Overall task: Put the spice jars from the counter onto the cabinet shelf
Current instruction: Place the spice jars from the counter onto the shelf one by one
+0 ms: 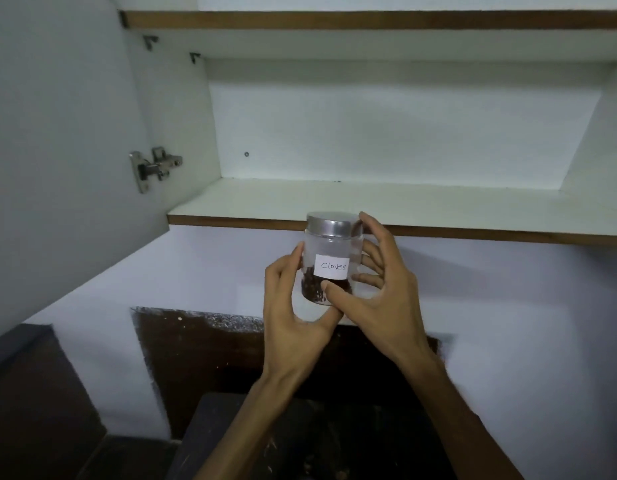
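A clear glass jar (333,252) with a metal lid and a white label reading "Cloves" is held up in the air, just below the front edge of the white cabinet shelf (335,206). Dark cloves fill its bottom. My left hand (293,303) grips the jar from the left and underneath, thumb across the front. My right hand (386,289) curls round its right side, with fingers behind the glass and one fingertip at the lid. The jar is upright, label facing me.
The cabinet door (57,150) stands open at the left, its hinge (154,166) showing. An upper shelf (369,20) runs across the top. Below are a white wall and a dark counter (300,438).
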